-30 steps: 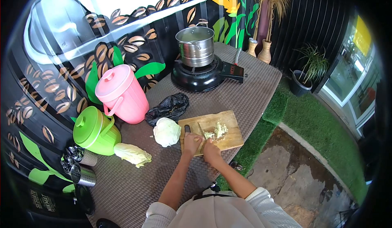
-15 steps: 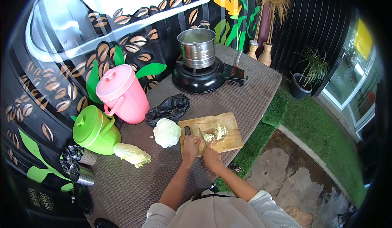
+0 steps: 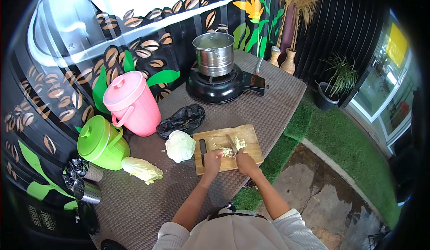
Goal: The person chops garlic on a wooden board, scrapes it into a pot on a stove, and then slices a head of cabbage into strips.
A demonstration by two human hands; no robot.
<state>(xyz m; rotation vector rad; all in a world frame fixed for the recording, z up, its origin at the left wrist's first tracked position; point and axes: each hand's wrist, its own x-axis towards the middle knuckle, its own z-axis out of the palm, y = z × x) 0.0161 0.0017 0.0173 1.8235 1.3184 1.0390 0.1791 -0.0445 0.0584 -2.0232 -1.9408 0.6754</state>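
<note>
Chopped pale pieces (image 3: pixel 229 152) lie on the wooden cutting board (image 3: pixel 253 148), in a loose scatter from its middle toward its far right part. The right hand (image 3: pixel 246 162), at the board's near edge, has its fingers closed round a knife (image 3: pixel 231 141); the blade points away from the person across the pieces, a hold that appears suited to short cuts. Whether the cutting edge bears on the wood cannot be told. The left hand (image 3: pixel 212 162) is at the board's near left part, fingers curled beside the pieces, presumably to gather them or steady the board; whether they pinch anything cannot be told. A black slender item (image 3: pixel 203 152) lies along the board's left end, seemingly set aside from the blade's path.

Edges: the board's right end is near the table's edge, so movement there is judged tighter. Left of the board, just beside it, a round cabbage (image 3: pixel 180 146) limits sideways room. Beyond the board, tabletop (image 3: pixel 233 111) extends toward the stove (image 3: pixel 214 86), giving greater room.
</note>
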